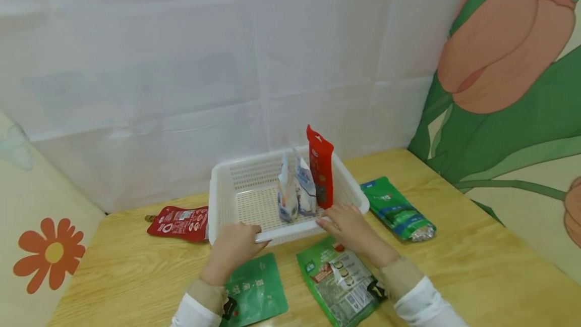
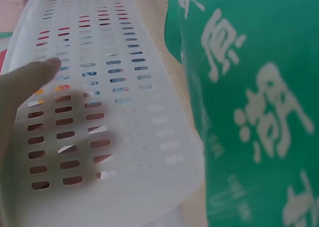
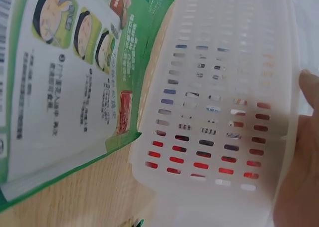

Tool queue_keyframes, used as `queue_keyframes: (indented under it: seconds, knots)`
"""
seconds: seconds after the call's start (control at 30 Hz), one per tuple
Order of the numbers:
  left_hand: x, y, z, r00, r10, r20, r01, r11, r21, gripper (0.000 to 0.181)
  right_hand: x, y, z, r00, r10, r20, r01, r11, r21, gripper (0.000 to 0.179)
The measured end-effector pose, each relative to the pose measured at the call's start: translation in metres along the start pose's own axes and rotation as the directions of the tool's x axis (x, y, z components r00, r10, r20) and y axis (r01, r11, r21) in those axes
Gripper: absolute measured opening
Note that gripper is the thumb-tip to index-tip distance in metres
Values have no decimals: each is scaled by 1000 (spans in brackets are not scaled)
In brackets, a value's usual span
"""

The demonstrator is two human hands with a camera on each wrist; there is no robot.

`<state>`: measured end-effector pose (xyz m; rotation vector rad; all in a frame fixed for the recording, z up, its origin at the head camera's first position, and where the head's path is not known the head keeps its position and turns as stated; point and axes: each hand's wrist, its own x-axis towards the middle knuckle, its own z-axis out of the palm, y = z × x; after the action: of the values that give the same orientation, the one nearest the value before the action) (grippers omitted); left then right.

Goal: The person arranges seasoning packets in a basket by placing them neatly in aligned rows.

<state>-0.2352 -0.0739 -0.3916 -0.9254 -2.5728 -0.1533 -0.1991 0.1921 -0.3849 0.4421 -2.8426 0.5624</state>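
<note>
A white perforated plastic basket (image 1: 290,232) stands on the table near the white-covered wall. Two white-and-blue packets (image 1: 287,193) and a tall red packet (image 1: 321,173) stand upright in its right half. At the front rim, left of the middle, my left hand (image 1: 236,247) grips the basket, its thumb against the outer wall in the left wrist view. Farther right, my right hand (image 1: 353,228) holds the same rim, partly seen at the edge of the right wrist view. A teal pouch (image 2: 254,112) lies below my left hand, a green-and-grey food bag (image 3: 75,87) below my right.
A red spouted pouch (image 1: 179,223) lies against the basket's left side. Right of the basket is a green-and-blue packet (image 1: 397,208) with a silvery end. The wooden table (image 1: 467,246) meets a white sheet (image 1: 181,90) behind and painted walls at both sides.
</note>
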Motion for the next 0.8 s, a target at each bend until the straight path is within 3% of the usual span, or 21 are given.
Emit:
queue_keyframes:
  seconds: [0.13,0.23,0.27,0.33,0.4,0.47,0.57,0.7,0.8]
  knots:
    - [1,2,4,1000,-4,-29,4,1000,2,31,-4,6,-9,999,48,-16,-44,985,166,30]
    - [0,3,5,1000,-11,-15,11,1000,-10,32,-9,18,-19,979,149,-139,-110,961,253,30]
    - [0,4,5,1000,-12,-7,12,1000,-14,33,-11,23,-24,961,198,-191,-143,953,268,30]
    - [0,5,5,1000,-19,10,19,999,-30,34,-16,37,-34,907,313,-280,-233,930,286,32]
    - [1,5,5,999,-25,21,25,999,-39,35,-23,54,-45,850,432,-301,-346,889,299,38]
    - [2,6,5,999,-30,30,32,998,-46,35,-30,71,-54,808,533,-250,-459,837,299,46]
    - [2,5,4,999,-37,35,38,998,-42,36,-42,95,-62,774,624,-105,-588,771,244,60]
    - [1,3,3,999,-33,24,34,999,-13,38,-56,117,-61,745,665,62,-667,737,110,78]
    - [0,2,2,1000,-26,16,26,1000,6,39,-62,125,-56,720,686,105,-691,723,17,91]
